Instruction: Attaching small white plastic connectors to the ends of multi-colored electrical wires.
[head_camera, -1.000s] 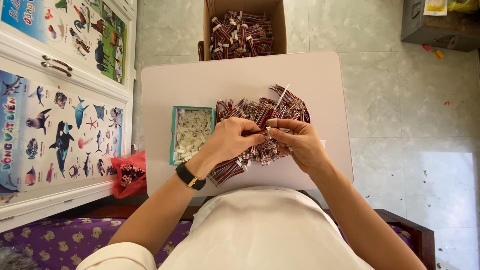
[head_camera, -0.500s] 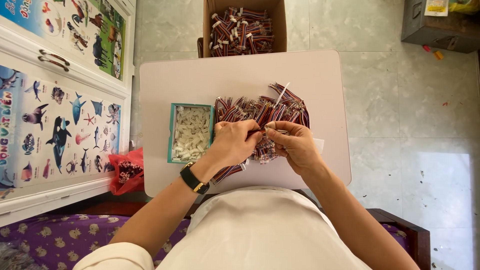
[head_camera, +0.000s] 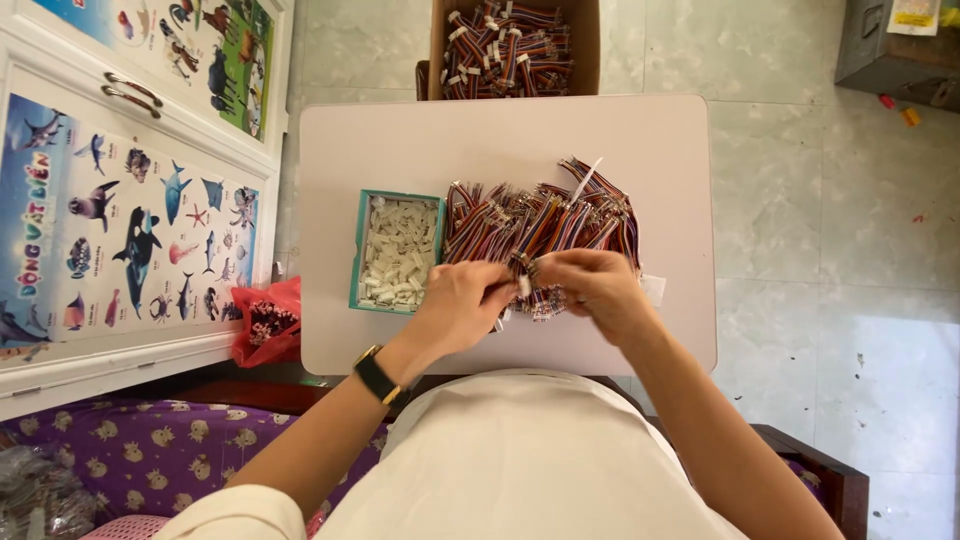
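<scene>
A heap of multicoloured wire bundles (head_camera: 545, 220) lies on the pale pink table (head_camera: 500, 140). My left hand (head_camera: 460, 305) and my right hand (head_camera: 595, 285) meet at the heap's near edge, fingertips pinched together on one small wire bundle (head_camera: 527, 272) between them. A black watch is on my left wrist. Just left of the heap stands a teal box (head_camera: 398, 252) filled with small white plastic connectors.
A cardboard box (head_camera: 510, 45) of finished wire bundles stands on the floor beyond the table. A red bag (head_camera: 265, 322) with more bundles hangs at the table's left. White cabinet with animal posters (head_camera: 120, 200) on the left; tiled floor to the right.
Both hands stay at the near edge of the heap with small finger movements on the bundle; the view shifted slightly.
</scene>
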